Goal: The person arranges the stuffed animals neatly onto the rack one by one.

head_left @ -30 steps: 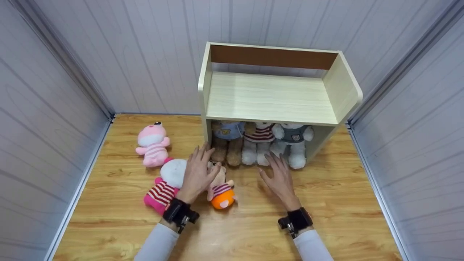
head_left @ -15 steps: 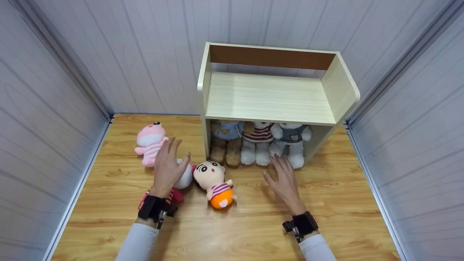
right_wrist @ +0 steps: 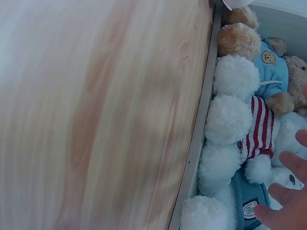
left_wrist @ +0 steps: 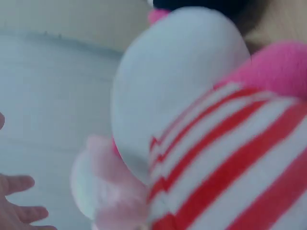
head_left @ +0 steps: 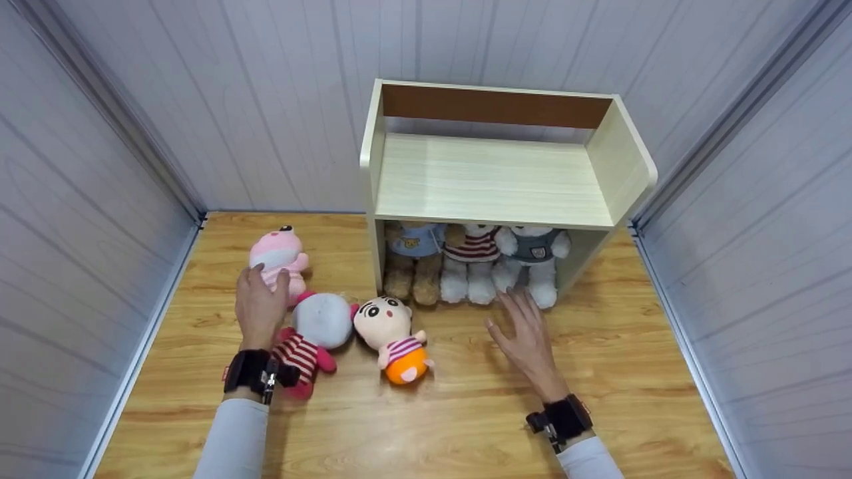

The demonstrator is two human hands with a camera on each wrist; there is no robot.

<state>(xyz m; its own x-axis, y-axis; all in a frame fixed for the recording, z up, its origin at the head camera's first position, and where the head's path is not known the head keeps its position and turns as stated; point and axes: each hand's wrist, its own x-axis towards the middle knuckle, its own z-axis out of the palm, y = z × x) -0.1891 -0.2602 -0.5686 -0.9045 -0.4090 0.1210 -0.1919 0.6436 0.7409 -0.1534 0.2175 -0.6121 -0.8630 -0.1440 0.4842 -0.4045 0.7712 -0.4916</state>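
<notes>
Grip of the left hand (head_left: 261, 307) was released: fingers stood spread over the lower body of the pink toy (head_left: 277, 250), clasping nothing; whether a fingertip touched it could not be told. The pink toy lay on the wooden floor (head_left: 452, 419) at far left, its head pointing away from the person and slightly left, its long axis running nearly front to back.

Next to the right, just beside the pink toy's lower end, lay the striped-shirt toy (head_left: 299, 354); its axis slanted, with the pale round head away and to the right. Near that head was the doll in orange shorts (head_left: 397, 340), face up, head away and to the left.

Farther right stood the shelf unit (head_left: 492, 176). Its lower compartment held, in order, the brown bear (head_left: 416, 246), the bear in a striped sweater (head_left: 474, 249) and the bear in a grey-blue vest (head_left: 534, 247), feet toward the person.

At right, the right hand (head_left: 526, 339) was also unclenched, fingers extended before the vested bear's feet; contact could not be confirmed.
</notes>
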